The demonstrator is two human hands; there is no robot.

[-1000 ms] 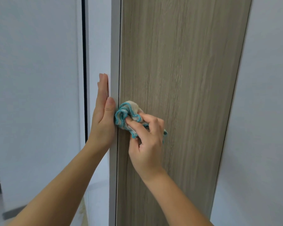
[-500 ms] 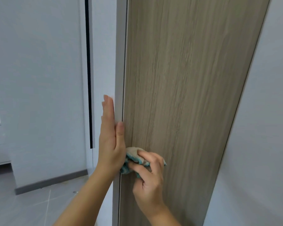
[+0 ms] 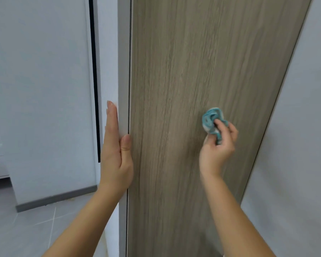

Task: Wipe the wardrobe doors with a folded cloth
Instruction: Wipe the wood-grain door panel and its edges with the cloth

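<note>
A tall wood-grain wardrobe door (image 3: 174, 71) stands open in front of me, its white edge (image 3: 123, 80) facing left. My left hand (image 3: 115, 151) lies flat against that white edge, fingers straight and pointing up, thumb on the door's front corner. My right hand (image 3: 218, 149) grips a bunched teal and white cloth (image 3: 210, 120) and presses it on the wood face, right of the door's middle. Part of the cloth is hidden in my fingers.
A white wall (image 3: 41, 89) with a grey skirting board (image 3: 56, 198) is at the left, above a grey tiled floor (image 3: 26, 229). A dark vertical gap (image 3: 95, 80) runs beside the door edge. A pale panel (image 3: 304, 145) rises at the right.
My right hand has carried the cloth from beside my left hand at the door's left edge across to the right part of the wood face. The left hand stays on the edge.
</note>
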